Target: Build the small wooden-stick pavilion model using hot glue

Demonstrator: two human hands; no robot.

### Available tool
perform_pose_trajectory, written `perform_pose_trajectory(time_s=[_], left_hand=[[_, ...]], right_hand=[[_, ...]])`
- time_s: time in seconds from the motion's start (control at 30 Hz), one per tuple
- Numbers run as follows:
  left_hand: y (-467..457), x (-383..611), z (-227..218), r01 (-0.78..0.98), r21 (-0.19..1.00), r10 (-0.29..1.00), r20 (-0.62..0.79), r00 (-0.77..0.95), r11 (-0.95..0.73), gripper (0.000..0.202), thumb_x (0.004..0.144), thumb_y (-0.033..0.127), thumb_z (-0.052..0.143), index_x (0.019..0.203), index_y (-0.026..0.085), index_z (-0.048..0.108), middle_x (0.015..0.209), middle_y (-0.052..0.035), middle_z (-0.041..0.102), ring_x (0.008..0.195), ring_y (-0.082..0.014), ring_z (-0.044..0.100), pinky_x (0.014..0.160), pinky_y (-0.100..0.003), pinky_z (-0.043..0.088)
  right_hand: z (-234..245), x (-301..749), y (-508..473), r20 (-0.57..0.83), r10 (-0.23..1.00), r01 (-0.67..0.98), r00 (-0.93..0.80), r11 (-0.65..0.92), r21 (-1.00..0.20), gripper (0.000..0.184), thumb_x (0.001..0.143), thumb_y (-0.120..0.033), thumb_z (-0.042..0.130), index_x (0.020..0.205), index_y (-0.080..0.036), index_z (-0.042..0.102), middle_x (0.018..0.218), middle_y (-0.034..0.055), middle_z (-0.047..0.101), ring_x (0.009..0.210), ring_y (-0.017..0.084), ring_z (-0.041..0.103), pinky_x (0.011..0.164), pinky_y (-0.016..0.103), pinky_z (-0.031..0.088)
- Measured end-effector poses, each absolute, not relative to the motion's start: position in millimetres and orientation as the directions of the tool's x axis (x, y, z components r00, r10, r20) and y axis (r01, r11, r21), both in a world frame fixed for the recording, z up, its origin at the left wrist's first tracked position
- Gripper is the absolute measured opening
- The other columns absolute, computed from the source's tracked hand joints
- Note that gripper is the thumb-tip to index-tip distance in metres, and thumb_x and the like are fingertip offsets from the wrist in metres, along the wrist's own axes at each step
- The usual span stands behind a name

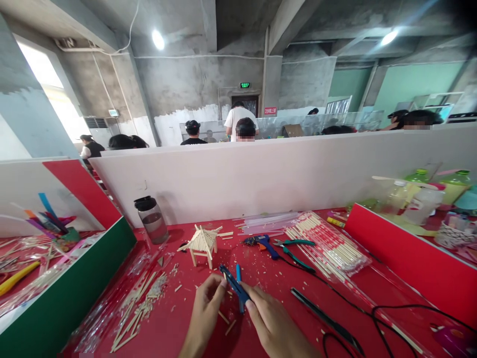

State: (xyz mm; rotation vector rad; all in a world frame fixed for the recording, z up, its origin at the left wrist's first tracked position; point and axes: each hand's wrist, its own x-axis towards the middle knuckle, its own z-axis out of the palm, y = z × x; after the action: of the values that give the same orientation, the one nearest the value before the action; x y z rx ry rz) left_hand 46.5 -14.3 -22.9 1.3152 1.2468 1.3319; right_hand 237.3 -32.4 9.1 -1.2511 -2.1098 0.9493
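Note:
My right hand [274, 318] is closed around a dark blue utility knife [233, 283], its tip pointing up and to the left. The fingers of my left hand [204, 303] are pinched together at that tip, on what seems to be a short wooden stick; most of it is hidden. Under the knife lies a light blue pen-like tool [238, 271]. Just beyond my hands stands a small pavilion model [203, 242] made of wooden sticks, with a peaked roof and legs.
A glue gun [261, 241], green-handled pliers [298, 251] and bagged sticks [331, 243] lie right of the model. A water bottle [151, 219] stands back left. Stick offcuts [145, 303] cover the left. A long black tool [324, 315] and cable lie right. Boards [238, 179] enclose the table; people are beyond.

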Motion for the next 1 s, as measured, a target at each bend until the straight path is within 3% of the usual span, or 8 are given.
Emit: perform_pose_trajectory(time_s=[0.3, 0.57, 1.0], left_hand=[[-12.8, 43.5, -16.9, -0.06, 0.998, 0.999, 0.015, -0.051, -0.018, 0.043, 0.076, 0.057, 0.068, 0.07, 0.016, 0.059, 0.061, 0.0017, 0.05, 0.056, -0.0104, 0.042, 0.055, -0.023, 0.033], [-13.7, 42.2, -10.1, 0.073, 0.994, 0.994, 0.085, -0.066, -0.08, 0.047, 0.076, 0.061, 0.066, 0.068, 0.015, 0.062, 0.063, -0.001, 0.054, 0.06, -0.0129, 0.047, 0.06, -0.024, 0.039], [-14.1, 43.6, -5.8, 0.123, 0.989, 0.994, 0.095, -0.058, -0.087, 0.05, 0.076, 0.064, 0.063, 0.067, 0.015, 0.062, 0.062, -0.0012, 0.055, 0.059, -0.0132, 0.047, 0.059, -0.024, 0.039]], right_hand=[[11.7, 239.3, -32.7, 0.057, 0.888, 0.574, -0.456, 0.342, -0.744, 0.051, 0.101, -0.042, 0.028, 0.146, -0.024, 0.043, 0.139, 0.0097, 0.055, 0.128, 0.022, 0.05, 0.108, 0.033, 0.036], [9.3, 239.2, -32.7, 0.06, 0.899, 0.585, -0.435, 0.332, -0.74, 0.049, 0.101, -0.043, 0.031, 0.143, -0.026, 0.047, 0.135, 0.0094, 0.059, 0.123, 0.024, 0.055, 0.103, 0.033, 0.04], [16.1, 239.9, -32.4, 0.093, 0.886, 0.536, -0.455, 0.355, -0.766, 0.047, 0.101, -0.041, 0.031, 0.141, -0.024, 0.05, 0.131, 0.0098, 0.062, 0.12, 0.022, 0.057, 0.1, 0.031, 0.041]])
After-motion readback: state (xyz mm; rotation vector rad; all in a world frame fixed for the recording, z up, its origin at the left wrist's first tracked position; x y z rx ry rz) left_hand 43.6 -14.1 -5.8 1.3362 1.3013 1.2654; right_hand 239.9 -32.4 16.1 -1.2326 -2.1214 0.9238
